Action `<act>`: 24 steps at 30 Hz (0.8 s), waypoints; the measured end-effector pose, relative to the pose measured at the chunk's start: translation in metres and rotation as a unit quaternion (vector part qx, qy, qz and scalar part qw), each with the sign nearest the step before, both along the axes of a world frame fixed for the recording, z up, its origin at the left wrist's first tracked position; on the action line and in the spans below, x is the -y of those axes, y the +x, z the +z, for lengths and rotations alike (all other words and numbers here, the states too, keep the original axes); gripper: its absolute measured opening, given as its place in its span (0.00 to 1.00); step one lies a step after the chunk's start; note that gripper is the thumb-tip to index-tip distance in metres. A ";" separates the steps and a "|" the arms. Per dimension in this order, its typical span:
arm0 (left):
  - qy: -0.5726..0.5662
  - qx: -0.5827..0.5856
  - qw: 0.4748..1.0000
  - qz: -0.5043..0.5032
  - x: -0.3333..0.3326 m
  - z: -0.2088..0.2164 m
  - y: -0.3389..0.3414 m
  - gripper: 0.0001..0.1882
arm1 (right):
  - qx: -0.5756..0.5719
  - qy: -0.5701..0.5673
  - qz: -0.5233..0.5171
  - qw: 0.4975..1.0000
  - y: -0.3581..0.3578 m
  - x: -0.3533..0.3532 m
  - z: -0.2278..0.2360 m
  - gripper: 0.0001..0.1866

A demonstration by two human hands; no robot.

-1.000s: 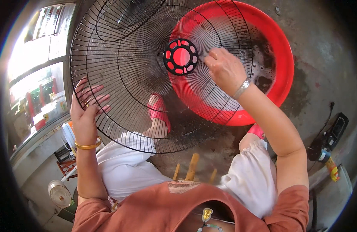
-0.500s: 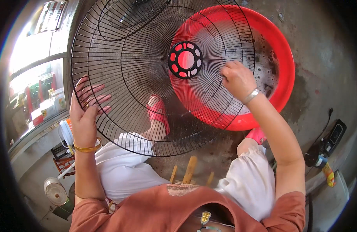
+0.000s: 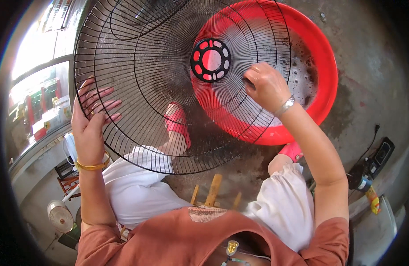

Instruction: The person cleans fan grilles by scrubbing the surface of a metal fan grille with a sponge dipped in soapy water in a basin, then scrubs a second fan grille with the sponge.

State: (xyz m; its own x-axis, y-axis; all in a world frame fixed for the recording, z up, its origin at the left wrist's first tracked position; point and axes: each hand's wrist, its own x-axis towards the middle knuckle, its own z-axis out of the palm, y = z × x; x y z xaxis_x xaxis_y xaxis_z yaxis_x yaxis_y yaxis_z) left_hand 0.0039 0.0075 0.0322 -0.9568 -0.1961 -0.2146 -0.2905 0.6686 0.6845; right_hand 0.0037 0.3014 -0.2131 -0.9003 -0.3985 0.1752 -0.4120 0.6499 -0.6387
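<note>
A large round black wire fan grille (image 3: 142,93) stands tilted in front of me, with an open-slotted round hub (image 3: 211,60) in its middle. At its left rim my left hand (image 3: 90,115) supports the grille, the rim lying between thumb and fingers. My right hand (image 3: 267,86) is closed against the wires to the right of the hub. Something small and dark shows at its fingertips, too little to name. Behind the grille's right part sits a red basin (image 3: 327,75) holding sudsy water (image 3: 304,66).
A wooden stool (image 3: 213,190) is below me, between my white-trousered legs. My pink shoes (image 3: 178,124) rest on the wet floor beside the basin. On the left are a glazed window or door (image 3: 40,102) and a small white fan (image 3: 61,215). A black device with a cord (image 3: 381,155) lies at right.
My right hand has slid a little left and up along the wires, nearer the hub. The grille and my left hand have shifted slightly left and up.
</note>
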 end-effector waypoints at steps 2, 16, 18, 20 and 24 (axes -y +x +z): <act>0.000 0.000 1.000 -0.002 0.002 0.001 0.003 0.33 | -0.012 -0.049 -0.025 0.998 0.005 -0.004 0.004 0.09; 0.016 -0.004 1.000 -0.018 0.004 0.000 0.002 0.32 | -0.099 0.075 -0.011 0.992 -0.013 0.020 0.030 0.01; 0.013 -0.001 1.000 -0.021 0.006 0.001 0.003 0.31 | -0.079 0.063 -0.043 0.994 -0.015 0.011 0.036 0.01; 0.012 -0.005 1.000 -0.020 0.004 0.003 0.004 0.32 | -0.072 0.015 -0.091 0.993 -0.015 0.002 0.036 0.02; 0.017 -0.009 0.999 -0.027 0.005 0.002 0.003 0.32 | -0.106 -0.103 -0.070 0.987 -0.013 0.020 0.028 0.07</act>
State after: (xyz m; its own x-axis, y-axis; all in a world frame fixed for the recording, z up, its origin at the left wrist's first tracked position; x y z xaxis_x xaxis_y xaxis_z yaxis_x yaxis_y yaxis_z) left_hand 0.0065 0.0024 0.0343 -0.9695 -0.1374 -0.2031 -0.2425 0.6596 0.7114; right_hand -0.0088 0.2817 -0.1848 -0.8786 -0.2086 0.4295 -0.4654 0.5755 -0.6724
